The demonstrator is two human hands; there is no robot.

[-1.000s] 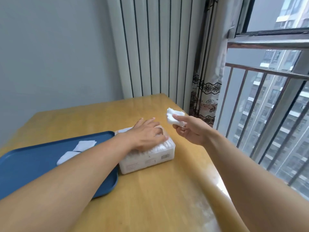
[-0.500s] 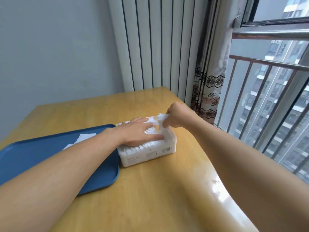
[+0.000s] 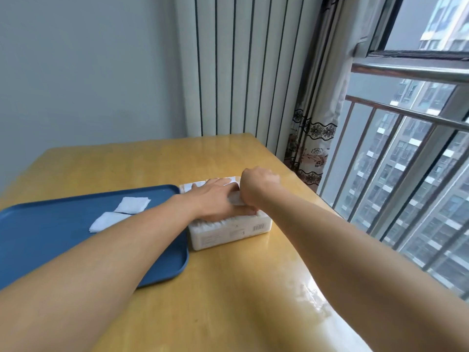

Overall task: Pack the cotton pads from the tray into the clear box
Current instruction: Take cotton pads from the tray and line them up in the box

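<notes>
Left hand (image 3: 215,199) lies flat, fingers spread, on the pads in the box (image 3: 229,231) — right hand (image 3: 256,185), curled, pinches pads (image 3: 236,199) — two remain on the tray (image 3: 50,240).

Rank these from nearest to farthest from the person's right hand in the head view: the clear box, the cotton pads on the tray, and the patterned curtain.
Measured from the right hand:
1. Clear box, directly beneath the hand.
2. Cotton pads on the blue tray, off to the left.
3. Patterned curtain, beyond the table, by the window.
</notes>
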